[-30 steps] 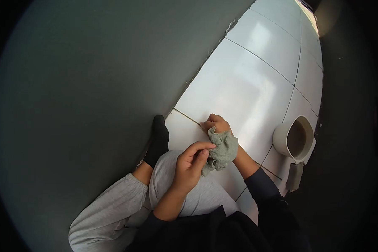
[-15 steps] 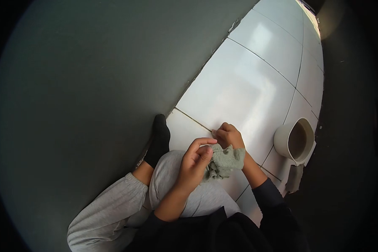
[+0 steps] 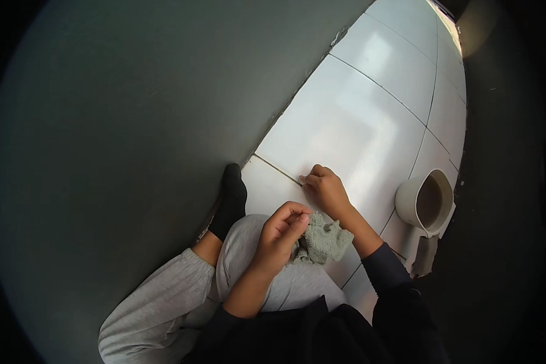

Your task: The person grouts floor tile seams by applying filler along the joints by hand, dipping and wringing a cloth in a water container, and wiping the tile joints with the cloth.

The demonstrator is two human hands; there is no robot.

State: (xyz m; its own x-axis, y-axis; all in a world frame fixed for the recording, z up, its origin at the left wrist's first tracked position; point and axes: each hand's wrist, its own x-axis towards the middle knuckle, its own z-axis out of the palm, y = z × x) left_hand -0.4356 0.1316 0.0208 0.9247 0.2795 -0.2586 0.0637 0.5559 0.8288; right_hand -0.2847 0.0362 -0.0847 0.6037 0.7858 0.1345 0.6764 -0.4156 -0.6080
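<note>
My left hand (image 3: 280, 235) is closed in a pinch on a crumpled grey-green cloth (image 3: 329, 241), which hangs from the fingertips above my bent leg. Ahead of it, my right hand (image 3: 326, 189) is down at the white tiled floor (image 3: 346, 121), fingers bent together. Its fingertips touch the dark grout line (image 3: 279, 170) between two tiles. Whatever those fingers hold, if anything, is too small to make out.
To the right stands a white dipper (image 3: 408, 203) with brownish liquid inside, its handle toward me. A dark wall (image 3: 133, 121) runs along the left, meeting the tiles at a rough edge. My black-socked foot (image 3: 229, 197) rests beside that edge.
My right hand has slid forward and slightly left along the grout line, away from the cloth. The cloth now hangs lower from my left hand, which has barely moved.
</note>
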